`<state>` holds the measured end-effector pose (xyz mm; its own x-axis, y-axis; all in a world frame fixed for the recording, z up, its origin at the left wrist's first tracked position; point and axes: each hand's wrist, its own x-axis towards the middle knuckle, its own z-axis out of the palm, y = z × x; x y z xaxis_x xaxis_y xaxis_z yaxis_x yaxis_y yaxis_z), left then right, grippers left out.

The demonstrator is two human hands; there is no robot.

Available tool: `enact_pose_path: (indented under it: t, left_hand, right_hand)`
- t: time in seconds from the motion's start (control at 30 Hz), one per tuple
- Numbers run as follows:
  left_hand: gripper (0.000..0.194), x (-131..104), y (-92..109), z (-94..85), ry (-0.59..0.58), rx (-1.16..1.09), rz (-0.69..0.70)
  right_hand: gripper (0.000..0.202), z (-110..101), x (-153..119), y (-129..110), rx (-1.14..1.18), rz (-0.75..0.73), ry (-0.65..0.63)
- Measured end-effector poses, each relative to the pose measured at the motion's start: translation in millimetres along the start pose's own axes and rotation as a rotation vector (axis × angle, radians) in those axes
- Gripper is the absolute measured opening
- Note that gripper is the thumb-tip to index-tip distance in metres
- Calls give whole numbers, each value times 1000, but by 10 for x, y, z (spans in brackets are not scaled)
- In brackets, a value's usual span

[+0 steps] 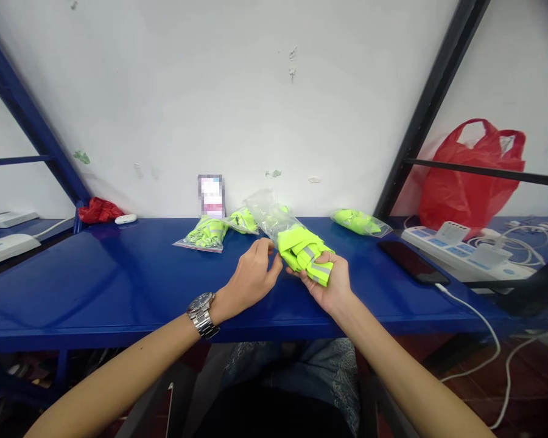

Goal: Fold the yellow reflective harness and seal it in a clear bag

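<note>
My right hand (pixel 331 283) is closed around a folded neon-yellow reflective vest (pixel 304 249) with grey stripes, thumb on top and fingers beneath. The vest's far end sits at the mouth of a clear plastic bag (pixel 265 210), which stretches away toward the wall. At the near left edge of that bag, my left hand (pixel 256 271) has its fingers curled in, seemingly pinching the plastic; the fingertips are partly hidden. A wristwatch (pixel 203 313) is on my left wrist. Bagged yellow vests lie behind: one flat bag (pixel 205 233) at left, another (pixel 243 220) beside it.
Farther right on the blue table (pixel 119 286) lies another bagged vest (pixel 356 221). A phone (pixel 413 263) is plugged into a white cable near power strips (pixel 461 249). A phone screen (pixel 211 198) leans on the wall. A red bag (pixel 472 176) stands behind the black frame.
</note>
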<state>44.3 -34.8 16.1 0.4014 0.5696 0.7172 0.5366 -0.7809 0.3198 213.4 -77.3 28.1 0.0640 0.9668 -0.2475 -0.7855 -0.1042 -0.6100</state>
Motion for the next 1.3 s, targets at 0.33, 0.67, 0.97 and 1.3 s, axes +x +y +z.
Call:
enact_pose_path:
  t: [0.33, 0.67, 0.97, 1.3]
  left_hand:
    - [13, 7, -75, -7, -139, -16, 74]
    - [22, -64, -74, -97, -138, -160, 21]
    - [10, 43, -152, -133, -184, -183, -50]
    - [9, 72, -160, -133, -232, -126, -54]
  right_hand:
    - [53, 2, 49, 43, -30, 26, 39]
    - [54, -2, 25, 35, -60, 78, 50]
    - [57, 20, 91, 45, -121, 113, 54]
    - [50, 92, 110, 104, -91, 13, 183]
